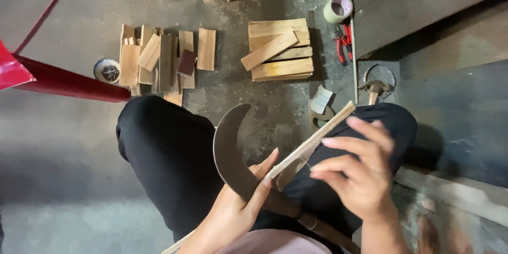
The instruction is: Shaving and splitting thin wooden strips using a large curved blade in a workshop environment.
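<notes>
— Wooden stick! We see a thin pale stick (312,140) in the middle. Who holds it?

— We think both hands do. Our left hand (238,209) is curled around the low end of the stick, with the thumb pressing on it. Our right hand (360,177) is partly open, fingers spread, and its fingertips touch the stick near the middle.

— And the big dark curved thing?

— That is a curved blade (230,151), like a sickle. It lies across our lap, on the black trousers (169,153). The stick crosses over it. We cannot quite tell if the left hand grips the blade too, since the palm hides that part.

— What lies on the floor?

— Two heaps of short wooden boards. One flat row of boards (159,58) is on the left, and a neat stack of boards (279,50) is on the right. Near the stack we see a roll of tape (337,8) and red pliers (345,42) just below it. A hammer (374,89) rests by our right knee.

— And the red thing?

— A red pipe (69,82) pokes in from the left side, well apart from our hands.
</notes>
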